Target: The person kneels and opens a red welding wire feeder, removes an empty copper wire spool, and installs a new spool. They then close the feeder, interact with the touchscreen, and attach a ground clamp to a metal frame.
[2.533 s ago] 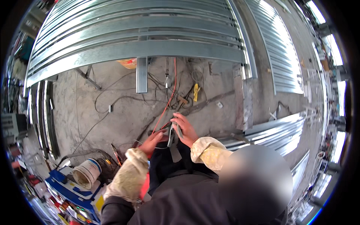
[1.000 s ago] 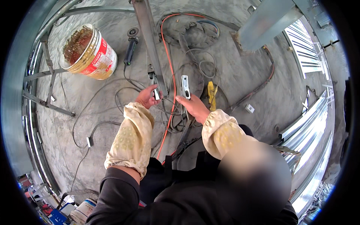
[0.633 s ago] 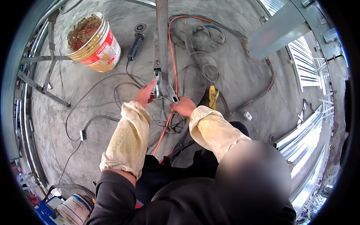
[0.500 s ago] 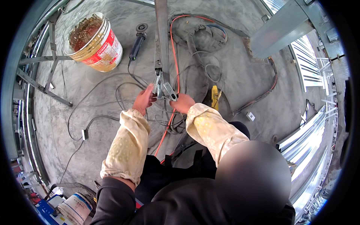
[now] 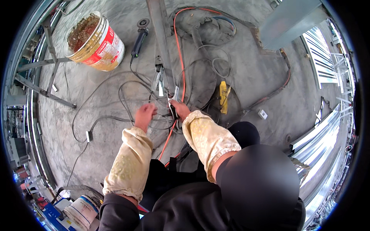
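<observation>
In front of me a grey steel bar (image 5: 160, 36) runs away across the floor, with a silver locking clamp (image 5: 158, 80) attached at its near end. My right hand (image 5: 182, 110) is closed around a second silver clamp-like tool (image 5: 174, 95) just right of that end; its lower part is hidden by my fingers. My left hand (image 5: 145, 116) is apart from the bar, left of and below the clamp, its fingers curled together. Whether it holds anything small, I cannot tell. Loose dark cables (image 5: 125, 90) lie below both hands.
An angle grinder (image 5: 139, 40) lies left of the bar, beyond it a dirty bucket (image 5: 111, 50). An orange hose (image 5: 180, 50) runs past my right hand. A yellow tool (image 5: 223, 96) lies right, near a steel column (image 5: 287, 29). A metal frame (image 5: 50, 94) stands left.
My left hand has drawn back from the clamp toward me, its fingers curling in. My right hand has moved slightly nearer and left, and the tool in it now points more upright.
</observation>
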`<state>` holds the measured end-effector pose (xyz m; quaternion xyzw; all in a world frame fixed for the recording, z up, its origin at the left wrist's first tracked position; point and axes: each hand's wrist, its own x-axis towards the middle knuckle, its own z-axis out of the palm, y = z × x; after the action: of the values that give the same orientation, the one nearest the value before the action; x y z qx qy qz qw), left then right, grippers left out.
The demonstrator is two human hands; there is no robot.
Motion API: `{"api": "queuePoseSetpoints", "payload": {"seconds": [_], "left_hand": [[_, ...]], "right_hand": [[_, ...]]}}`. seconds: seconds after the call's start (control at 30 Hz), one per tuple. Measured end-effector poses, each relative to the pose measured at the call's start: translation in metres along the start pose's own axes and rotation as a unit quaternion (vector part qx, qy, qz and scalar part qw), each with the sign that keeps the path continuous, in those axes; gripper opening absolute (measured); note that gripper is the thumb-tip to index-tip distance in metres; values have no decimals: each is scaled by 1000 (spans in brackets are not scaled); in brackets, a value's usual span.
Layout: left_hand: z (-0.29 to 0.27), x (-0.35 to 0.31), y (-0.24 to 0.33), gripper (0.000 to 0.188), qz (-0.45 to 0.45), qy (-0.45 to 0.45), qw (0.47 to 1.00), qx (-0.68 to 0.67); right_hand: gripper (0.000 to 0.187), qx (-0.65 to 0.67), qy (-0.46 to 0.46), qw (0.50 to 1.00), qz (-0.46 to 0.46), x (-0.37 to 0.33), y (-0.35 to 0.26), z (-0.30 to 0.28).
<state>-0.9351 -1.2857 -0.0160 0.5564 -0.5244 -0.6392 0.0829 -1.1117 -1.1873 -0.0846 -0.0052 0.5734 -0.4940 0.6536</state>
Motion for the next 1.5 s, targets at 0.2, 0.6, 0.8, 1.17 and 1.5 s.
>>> {"api": "queuePoseSetpoints", "payload": {"seconds": [0.2, 0.6, 0.8, 1.17, 1.5], "left_hand": [[38, -24, -10, 45, 60, -86, 962, 253], [19, -54, -34, 56, 56, -23, 944, 325], [19, -60, -31, 52, 77, -71, 930, 351], [37, -182, 0, 40, 73, -148, 950, 263], [-57, -405, 84, 51, 37, -170, 937, 302]], "right_hand": [[47, 136, -24, 990, -2, 36, 23, 8], [53, 250, -198, 947, 43, 79, -12, -15], [49, 205, -166, 964, -23, 80, -15, -40], [31, 91, -306, 944, 82, -49, 8, -138], [27, -201, 73, 976, 45, -363, -77, 15]]}}
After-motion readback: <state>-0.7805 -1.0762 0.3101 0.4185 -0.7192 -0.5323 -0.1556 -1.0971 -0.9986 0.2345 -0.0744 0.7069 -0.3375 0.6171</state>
